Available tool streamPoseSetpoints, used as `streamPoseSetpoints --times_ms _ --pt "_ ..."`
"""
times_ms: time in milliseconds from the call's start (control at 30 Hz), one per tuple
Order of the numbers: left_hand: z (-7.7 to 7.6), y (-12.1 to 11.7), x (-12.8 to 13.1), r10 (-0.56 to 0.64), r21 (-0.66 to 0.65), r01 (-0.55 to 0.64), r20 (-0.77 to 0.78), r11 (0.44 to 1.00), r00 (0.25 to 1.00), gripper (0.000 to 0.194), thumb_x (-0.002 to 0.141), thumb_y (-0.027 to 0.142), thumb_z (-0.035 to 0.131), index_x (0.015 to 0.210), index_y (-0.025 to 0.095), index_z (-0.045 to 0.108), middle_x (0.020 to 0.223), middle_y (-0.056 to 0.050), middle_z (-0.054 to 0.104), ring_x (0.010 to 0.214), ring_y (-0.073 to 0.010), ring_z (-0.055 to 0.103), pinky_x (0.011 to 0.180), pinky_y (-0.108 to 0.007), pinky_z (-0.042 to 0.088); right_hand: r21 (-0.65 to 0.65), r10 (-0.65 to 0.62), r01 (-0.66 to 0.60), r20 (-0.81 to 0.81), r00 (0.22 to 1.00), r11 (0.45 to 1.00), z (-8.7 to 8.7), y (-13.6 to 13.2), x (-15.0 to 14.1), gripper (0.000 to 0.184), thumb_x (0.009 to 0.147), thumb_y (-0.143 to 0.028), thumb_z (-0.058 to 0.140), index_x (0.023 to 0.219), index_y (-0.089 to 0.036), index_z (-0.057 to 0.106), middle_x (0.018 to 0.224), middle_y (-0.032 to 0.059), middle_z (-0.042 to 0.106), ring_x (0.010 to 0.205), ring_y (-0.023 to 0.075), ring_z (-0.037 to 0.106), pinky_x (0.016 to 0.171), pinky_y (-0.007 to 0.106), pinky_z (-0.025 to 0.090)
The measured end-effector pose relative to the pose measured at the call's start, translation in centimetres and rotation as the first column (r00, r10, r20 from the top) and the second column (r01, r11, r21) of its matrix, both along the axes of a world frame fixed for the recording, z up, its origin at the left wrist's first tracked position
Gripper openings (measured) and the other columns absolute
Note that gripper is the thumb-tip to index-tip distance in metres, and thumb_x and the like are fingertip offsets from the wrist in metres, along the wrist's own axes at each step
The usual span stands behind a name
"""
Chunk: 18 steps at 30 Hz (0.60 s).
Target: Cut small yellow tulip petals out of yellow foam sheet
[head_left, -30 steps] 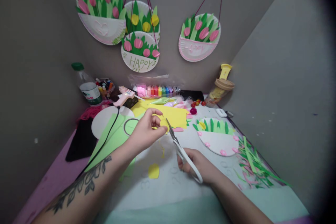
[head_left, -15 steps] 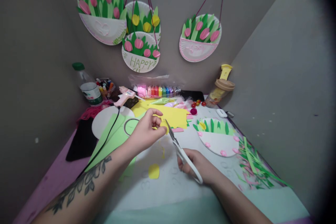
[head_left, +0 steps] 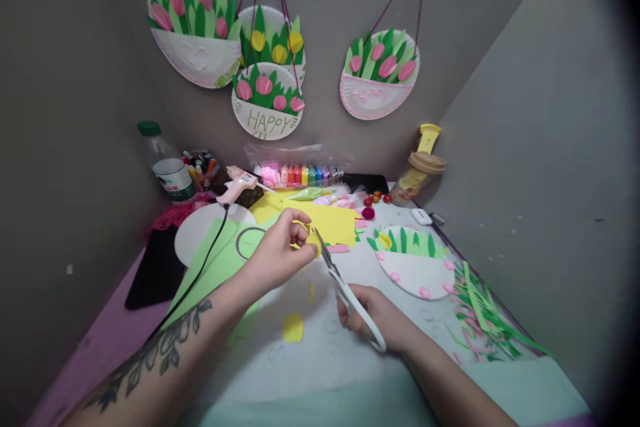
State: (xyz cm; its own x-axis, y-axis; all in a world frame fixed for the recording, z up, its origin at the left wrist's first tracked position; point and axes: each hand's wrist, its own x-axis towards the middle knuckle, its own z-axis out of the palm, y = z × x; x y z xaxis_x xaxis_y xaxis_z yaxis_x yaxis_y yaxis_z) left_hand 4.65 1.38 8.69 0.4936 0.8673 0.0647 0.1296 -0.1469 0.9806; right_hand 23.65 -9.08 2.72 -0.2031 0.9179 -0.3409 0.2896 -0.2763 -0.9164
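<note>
My right hand point(head_left: 370, 317) is closed around the white handles of a pair of scissors point(head_left: 350, 297), whose blades point up and to the left. Pinched in my left hand point(head_left: 287, 240) is a small piece of yellow paper point(head_left: 315, 240), partly hidden by the fingers, with the blade tips at its edge. Below my hands a cut yellow paper petal point(head_left: 293, 328) lies on the white table cover, near a thin yellow scrap point(head_left: 310, 291). Behind the fingers lies a larger yellow sheet point(head_left: 337, 223) with a ragged front edge.
A paper-plate basket point(head_left: 415, 273) with green leaves lies at right, beside green and pink paper scraps point(head_left: 487, 320). At left are light green paper point(head_left: 200, 273), a pink glue gun point(head_left: 237, 187) with its cord, and a bottle point(head_left: 170, 170). Decorated plates point(head_left: 195, 60) hang on the wall.
Both hands stay almost where they were, still with the scissors at the yellow paper. The view has shifted very slightly.
</note>
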Motion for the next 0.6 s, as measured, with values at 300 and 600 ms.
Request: streamPoseSetpoints --times_ms 300,600 --pt "0.19 -0.07 -0.14 -0.029 0.033 0.031 -0.046 0.999 0.999 0.030 0.072 0.019 0.057 0.097 0.022 0.042 0.068 0.007 0.048 0.063 -0.0102 0.047 0.059 -0.022 0.037 0.036 0.010 -0.011 0.013 1.000 0.999 -0.15 -0.04 0.07 0.016 0.056 -0.023 0.053 0.071 -0.018 0.055 0.065 -0.0012 0.053 0.061 0.0127 0.046 0.055 0.022 0.037" --pt "0.41 0.09 -0.25 0.003 0.023 -0.002 -0.018 1.000 1.000 0.031 0.071 0.020 0.058 0.097 0.022 0.041 0.068 0.006 0.051 0.064 -0.0112 0.051 0.059 -0.023 0.039 0.044 0.012 -0.012 0.002 1.000 0.999 -0.50 0.00 0.36 0.016 0.058 -0.026 0.057 0.071 -0.017 0.056 0.065 -0.0011 0.054 0.060 0.0126 0.046 0.053 0.022 0.037"
